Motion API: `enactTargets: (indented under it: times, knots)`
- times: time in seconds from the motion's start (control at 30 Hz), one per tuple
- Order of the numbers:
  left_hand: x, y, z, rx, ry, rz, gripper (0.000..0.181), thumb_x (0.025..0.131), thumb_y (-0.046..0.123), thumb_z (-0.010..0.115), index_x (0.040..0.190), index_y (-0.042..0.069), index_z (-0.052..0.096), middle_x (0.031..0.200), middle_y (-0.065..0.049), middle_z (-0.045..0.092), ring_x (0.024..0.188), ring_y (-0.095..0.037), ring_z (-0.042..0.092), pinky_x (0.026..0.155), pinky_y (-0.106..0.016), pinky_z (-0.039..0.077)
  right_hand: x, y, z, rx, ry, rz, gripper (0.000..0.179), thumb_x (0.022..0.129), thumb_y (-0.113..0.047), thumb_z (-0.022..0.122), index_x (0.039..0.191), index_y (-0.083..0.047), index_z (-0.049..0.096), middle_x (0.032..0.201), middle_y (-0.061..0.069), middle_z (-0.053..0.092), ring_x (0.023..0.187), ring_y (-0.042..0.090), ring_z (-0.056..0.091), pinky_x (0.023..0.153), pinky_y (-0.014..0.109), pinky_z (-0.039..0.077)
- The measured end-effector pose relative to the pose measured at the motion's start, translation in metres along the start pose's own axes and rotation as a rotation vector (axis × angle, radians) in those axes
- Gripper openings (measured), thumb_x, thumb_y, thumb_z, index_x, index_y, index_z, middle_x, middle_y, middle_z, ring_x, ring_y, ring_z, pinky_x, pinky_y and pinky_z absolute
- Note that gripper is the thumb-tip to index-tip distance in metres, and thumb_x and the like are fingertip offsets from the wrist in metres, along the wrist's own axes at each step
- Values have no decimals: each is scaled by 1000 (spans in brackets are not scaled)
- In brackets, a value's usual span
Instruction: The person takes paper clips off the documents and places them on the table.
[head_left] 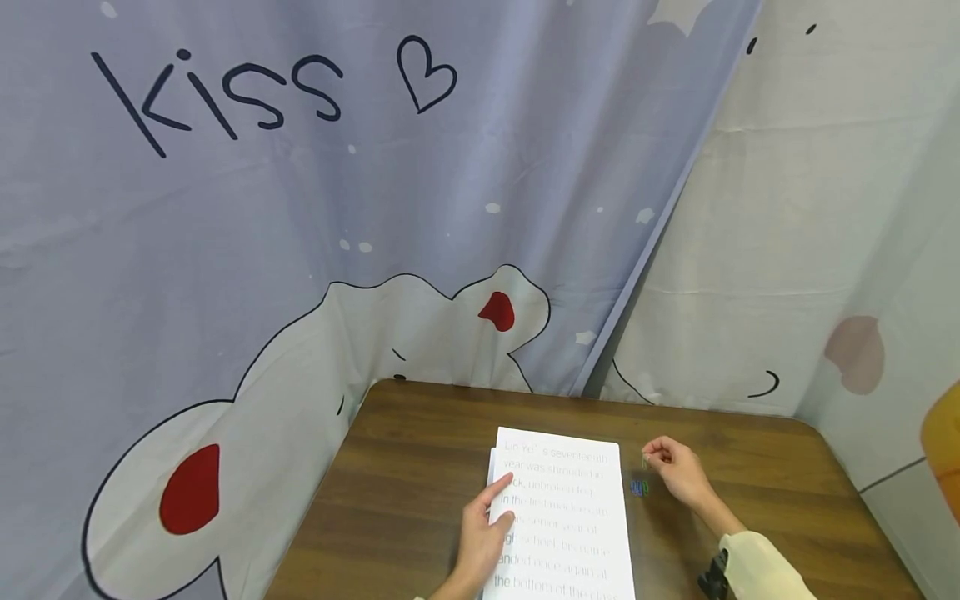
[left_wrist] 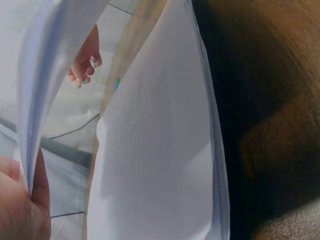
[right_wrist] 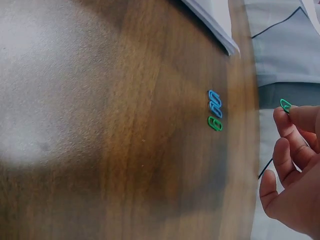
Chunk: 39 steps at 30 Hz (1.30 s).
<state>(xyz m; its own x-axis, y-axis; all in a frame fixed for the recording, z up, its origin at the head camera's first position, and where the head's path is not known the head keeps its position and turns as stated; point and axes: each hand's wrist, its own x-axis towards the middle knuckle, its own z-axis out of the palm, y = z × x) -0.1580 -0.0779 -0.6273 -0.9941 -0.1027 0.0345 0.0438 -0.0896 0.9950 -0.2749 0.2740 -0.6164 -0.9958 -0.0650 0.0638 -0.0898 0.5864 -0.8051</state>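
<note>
My left hand [head_left: 482, 537] pinches the left edge of some printed paper sheets [head_left: 562, 521], with thumb and a finger showing over the text. In the left wrist view those raised sheets [left_wrist: 42, 75] stand apart from more paper [left_wrist: 155, 130] below them. Right of the sheets, my right hand [head_left: 681, 473] is raised over the table and pinches a green paper clip [right_wrist: 285, 105] between thumb and fingertip. Below it on the table, two blue paper clips [right_wrist: 215, 103] and another green paper clip [right_wrist: 215, 123] lie in a close row.
The brown wooden table [head_left: 405, 467] has its far edge against a printed curtain [head_left: 300, 208]. A second pale curtain panel [head_left: 750, 275] hangs at the right. On my right wrist is a black strap [head_left: 714, 577] beside a cream sleeve [head_left: 761, 567].
</note>
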Motion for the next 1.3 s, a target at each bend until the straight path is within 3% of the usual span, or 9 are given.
enactTargets:
  times: [0.6,0.87,1.3]
  knots:
    - [-3,-3,-2,-19,5,-29,61,84,-14,62,141,5,67,147,-18,64,119,-22,66,90,-21,57,-9,31,2,-82,-43,30,4,96,-4,72,97,0,71,87,4,69,75,8,56,66,23,46]
    - [-4,-3,-2,-20,4,-33,60,85,-13,62,142,5,66,145,-19,65,114,-22,68,85,-21,57,-10,35,3,-92,-34,43,5,96,-5,72,95,0,72,86,6,70,75,10,57,67,25,46]
    - [-1,-5,-2,20,2,-21,61,85,-13,61,142,6,66,149,-18,62,124,-22,65,95,-20,55,-11,41,7,-198,-32,59,4,95,-9,71,92,-9,73,86,1,72,80,14,61,76,37,41]
